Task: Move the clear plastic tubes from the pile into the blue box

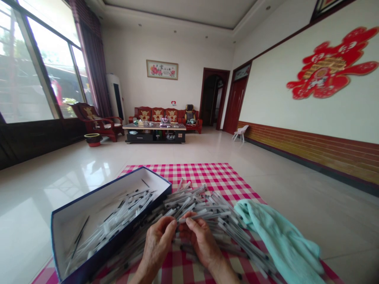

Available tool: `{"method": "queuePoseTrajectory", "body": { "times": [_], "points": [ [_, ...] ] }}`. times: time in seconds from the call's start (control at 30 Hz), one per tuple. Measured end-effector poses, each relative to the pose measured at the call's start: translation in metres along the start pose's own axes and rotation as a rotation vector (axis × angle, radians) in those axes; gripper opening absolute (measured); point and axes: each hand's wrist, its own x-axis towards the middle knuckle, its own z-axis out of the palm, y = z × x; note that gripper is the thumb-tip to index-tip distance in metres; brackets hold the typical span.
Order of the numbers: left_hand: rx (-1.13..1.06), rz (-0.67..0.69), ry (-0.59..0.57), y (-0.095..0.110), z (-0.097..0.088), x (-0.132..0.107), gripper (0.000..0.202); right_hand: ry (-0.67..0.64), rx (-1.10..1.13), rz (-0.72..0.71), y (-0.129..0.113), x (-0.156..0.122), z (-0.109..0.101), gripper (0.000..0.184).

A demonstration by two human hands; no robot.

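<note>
Nearest: open box tray (130,182), white inside, navy rim, sitting on a pink-and-white gingham cloth (180,172), angled left of the hands. Holds a loose layer of slim clear pen-like plastic tubes (118,213) with black parts, lying mostly lengthwise, not sorted; a few dark thin pieces sit apart near its far-left corner. Main heap of the same tubes (204,201) lies on the cloth right against the box's right wall, criss-crossed, spilling toward the bottom of the view. Left hand (156,246) and right hand (201,240) are both over the heap, close together, fingers curled and partly closed. Right hand pinches one tube (207,216) between thumb and fingers, tube lying crosswise. Left fingertips (173,223) sit at that tube's near end; cannot tell if they grip it. Mint-green towel (278,240) lies bunched on the cloth just right of the heap, touching it. Beyond, glossy tile floor (296,177). Far end: low dark coffee table (154,136) with assorted items on top, red wooden sofa (156,114) behind it, matching armchair (97,122) at left, small white chair (240,132) by the right wall.
</note>
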Motion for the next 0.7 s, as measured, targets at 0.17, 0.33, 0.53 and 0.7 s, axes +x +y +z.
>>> {"method": "queuePoseTrajectory", "body": {
  "times": [0.17,0.33,0.53,0.7],
  "points": [
    [0.037,-0.025,0.01,-0.0052,0.0028,0.0011,0.04,-0.03,-0.022,-0.001,-0.0012,-0.0011,0.0019,0.012],
    [0.076,-0.053,0.004,-0.0015,0.0032,0.0006,0.044,-0.018,-0.015,0.005,-0.0011,-0.0013,0.0017,0.011],
    [0.038,0.03,-0.038,0.0042,-0.0011,-0.0019,0.035,-0.007,-0.017,-0.01,-0.0009,-0.0005,0.0018,0.014],
    [0.033,-0.046,-0.04,0.0017,0.0006,-0.0008,0.042,-0.032,-0.011,-0.013,-0.0015,-0.0012,0.0024,0.01]
  ]
}}
